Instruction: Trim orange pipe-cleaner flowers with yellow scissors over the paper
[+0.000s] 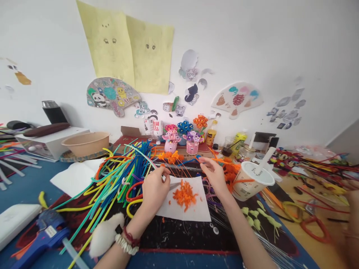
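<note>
My left hand (153, 189) is closed around a small metal tool that looks like scissors (175, 185), its tip pointing right over a white paper sheet (196, 213). A heap of short orange pipe-cleaner pieces (185, 195) lies on that sheet. My right hand (215, 175) is just beyond the sheet, with thumb and fingers pinched on a long orange pipe cleaner (224, 160). More orange flower shapes (169, 157) lie behind both hands. A beaded bracelet (126, 243) and a white fluffy piece (105, 233) are at my left wrist.
A big bundle of coloured pipe cleaners (120, 175) lies left of my hands. A white cup (251, 183) leans at the right; green leaf shapes (260, 216) lie below it. A blue glue gun (47, 229), a tan bowl (85, 143) and small flower pots (181, 140) surround the mat. Another person's blurred hand (353, 224) shows at the right edge.
</note>
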The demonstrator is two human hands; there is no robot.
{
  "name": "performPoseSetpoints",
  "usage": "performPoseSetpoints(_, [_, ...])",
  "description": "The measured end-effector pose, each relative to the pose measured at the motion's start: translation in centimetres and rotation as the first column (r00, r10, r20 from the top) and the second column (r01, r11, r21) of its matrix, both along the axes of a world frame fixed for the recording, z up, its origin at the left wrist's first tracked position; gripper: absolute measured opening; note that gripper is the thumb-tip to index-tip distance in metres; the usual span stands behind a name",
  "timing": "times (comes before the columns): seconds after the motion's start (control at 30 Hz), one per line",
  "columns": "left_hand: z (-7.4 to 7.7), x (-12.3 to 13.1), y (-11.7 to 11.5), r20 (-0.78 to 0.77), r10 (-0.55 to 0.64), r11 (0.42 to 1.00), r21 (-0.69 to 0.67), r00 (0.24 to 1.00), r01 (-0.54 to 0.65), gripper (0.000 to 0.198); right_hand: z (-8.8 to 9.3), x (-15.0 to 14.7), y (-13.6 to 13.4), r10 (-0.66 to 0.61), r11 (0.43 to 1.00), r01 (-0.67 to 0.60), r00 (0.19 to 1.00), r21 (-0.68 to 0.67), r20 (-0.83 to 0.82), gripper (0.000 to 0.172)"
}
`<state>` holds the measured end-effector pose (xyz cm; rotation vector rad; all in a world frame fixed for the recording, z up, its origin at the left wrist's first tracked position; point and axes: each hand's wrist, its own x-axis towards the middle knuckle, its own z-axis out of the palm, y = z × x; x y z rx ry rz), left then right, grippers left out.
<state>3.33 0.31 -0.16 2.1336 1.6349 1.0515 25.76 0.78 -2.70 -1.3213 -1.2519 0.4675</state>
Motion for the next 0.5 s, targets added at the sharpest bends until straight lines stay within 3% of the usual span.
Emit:
performPoseSetpoints(0.23, [0.1,0.8,-0.9,-0.097,-0.030,0.999,0.042,0.995,0.035,0.015,-1.6,1.8,0.0,-0.294,0.953,0.302,0.928,0.002,0.230,0.031])
performPoseSetpoints(0.5, [0.3,1.0,-1.1,-0.190,-0.047,0.999,-0.036,0.981,0.041,0.014,-2.9,1.4,0.3,-0.268,0.931,0.363,0.763,-0.046,0.587,0.028])
